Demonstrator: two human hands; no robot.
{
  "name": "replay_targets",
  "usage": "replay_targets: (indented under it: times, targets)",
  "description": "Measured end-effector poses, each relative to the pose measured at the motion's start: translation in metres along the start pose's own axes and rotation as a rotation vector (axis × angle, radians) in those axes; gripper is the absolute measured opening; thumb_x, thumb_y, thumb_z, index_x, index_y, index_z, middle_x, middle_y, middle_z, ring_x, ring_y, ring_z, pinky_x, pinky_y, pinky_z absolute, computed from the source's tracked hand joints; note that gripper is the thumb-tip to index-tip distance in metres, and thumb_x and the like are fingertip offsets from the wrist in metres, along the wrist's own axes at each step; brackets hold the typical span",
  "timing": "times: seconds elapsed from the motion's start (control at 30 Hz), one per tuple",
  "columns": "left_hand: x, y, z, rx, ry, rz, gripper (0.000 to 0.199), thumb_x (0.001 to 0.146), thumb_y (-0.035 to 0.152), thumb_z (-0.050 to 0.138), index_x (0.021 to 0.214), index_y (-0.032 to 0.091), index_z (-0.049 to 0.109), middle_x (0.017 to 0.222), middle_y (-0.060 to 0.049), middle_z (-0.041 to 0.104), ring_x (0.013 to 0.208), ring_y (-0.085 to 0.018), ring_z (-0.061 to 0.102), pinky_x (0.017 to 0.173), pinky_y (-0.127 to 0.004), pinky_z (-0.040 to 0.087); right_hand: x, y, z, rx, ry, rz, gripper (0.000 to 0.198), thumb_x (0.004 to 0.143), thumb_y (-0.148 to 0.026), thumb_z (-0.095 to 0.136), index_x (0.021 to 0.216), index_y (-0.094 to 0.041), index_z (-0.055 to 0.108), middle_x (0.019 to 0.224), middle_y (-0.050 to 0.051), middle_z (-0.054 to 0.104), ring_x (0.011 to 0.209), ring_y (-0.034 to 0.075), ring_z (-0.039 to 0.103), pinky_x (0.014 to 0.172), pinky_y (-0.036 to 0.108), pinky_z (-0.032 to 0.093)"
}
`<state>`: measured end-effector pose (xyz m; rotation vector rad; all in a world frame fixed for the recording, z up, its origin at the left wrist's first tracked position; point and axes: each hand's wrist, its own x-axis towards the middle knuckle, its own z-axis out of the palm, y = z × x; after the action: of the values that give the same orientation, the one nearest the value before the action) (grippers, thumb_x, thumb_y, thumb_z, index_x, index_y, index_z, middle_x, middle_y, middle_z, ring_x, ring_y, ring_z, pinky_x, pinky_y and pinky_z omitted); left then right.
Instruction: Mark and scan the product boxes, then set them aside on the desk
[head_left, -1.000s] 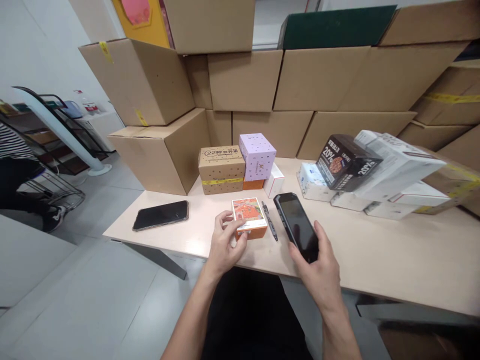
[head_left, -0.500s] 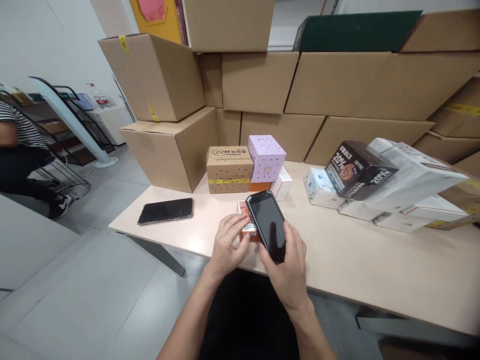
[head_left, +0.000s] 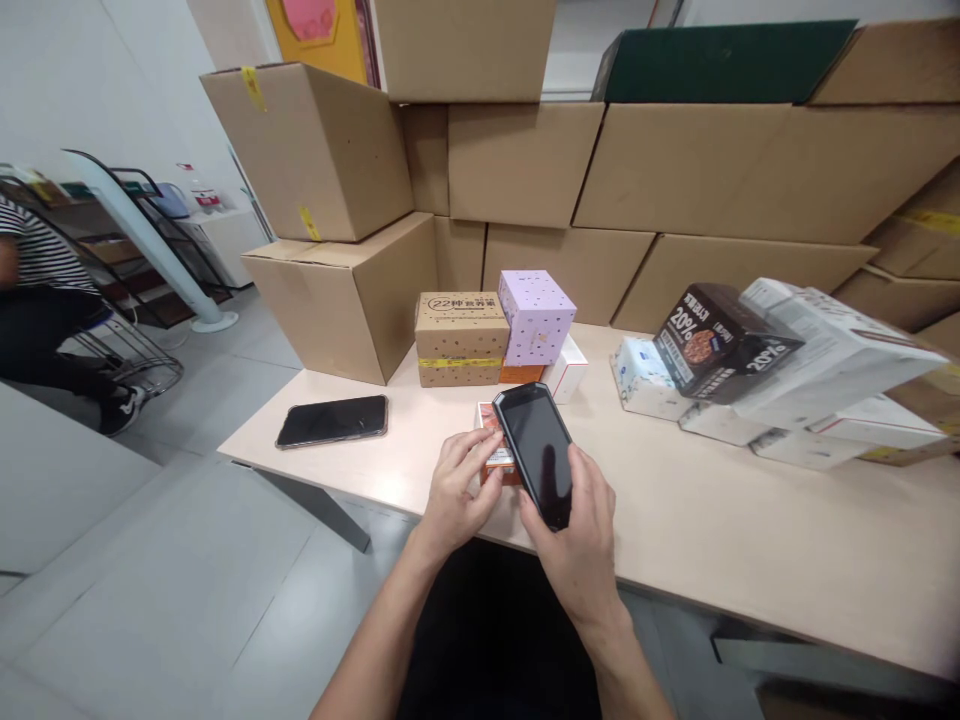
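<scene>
Black and slab-like, a handheld device sits in the grasp of the right hand, seen through the head camera I monitor from afar. Its upper left edge overlaps a small orange-and-white box near the front edge of a pale table; whether the two touch, I cannot tell. The left hand rests bent fingers on that box, its grip uncertain from my post. I see room to move rightward along the front edge, and leftward as far as one phone lying flat; behind the box, space is tight. My count there: one speckled kraft carton, one lilac box above one orange carton, one white carton just beside. At right I tally one dark brown box, tilted among several white boxes too overlapped to number. Two large cardboard boxes stand stacked at left.
</scene>
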<state>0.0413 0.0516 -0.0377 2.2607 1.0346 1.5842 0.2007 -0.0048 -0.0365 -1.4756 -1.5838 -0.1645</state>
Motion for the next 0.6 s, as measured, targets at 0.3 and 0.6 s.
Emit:
replay_targets:
  times: [0.3, 0.6]
  targets:
    - [-0.0011, -0.0022, 0.0018, -0.001, -0.003, -0.001, 0.052, 0.09, 0.012, 0.06, 0.139, 0.027, 0.053, 0.128, -0.01, 0.06, 0.119, -0.023, 0.056, 0.099, -0.044, 0.051, 0.0019, 0.0008, 0.0002, -0.031, 0.007, -0.036, 0.077, 0.087, -0.038, 0.065, 0.152, -0.017, 0.03, 0.137, 0.021, 0.05, 0.126, 0.033, 0.049, 0.1, 0.056, 0.048]
    - [-0.0007, -0.0033, 0.0025, 0.005, -0.007, -0.002, 0.053, 0.09, 0.013, 0.06, 0.14, 0.028, 0.052, 0.127, -0.011, 0.059, 0.119, -0.023, 0.056, 0.099, -0.044, 0.051, 0.0034, 0.0023, -0.0009, -0.056, 0.003, -0.06, 0.077, 0.087, -0.038, 0.066, 0.151, -0.014, 0.032, 0.136, 0.022, 0.051, 0.124, 0.034, 0.051, 0.1, 0.055, 0.049]
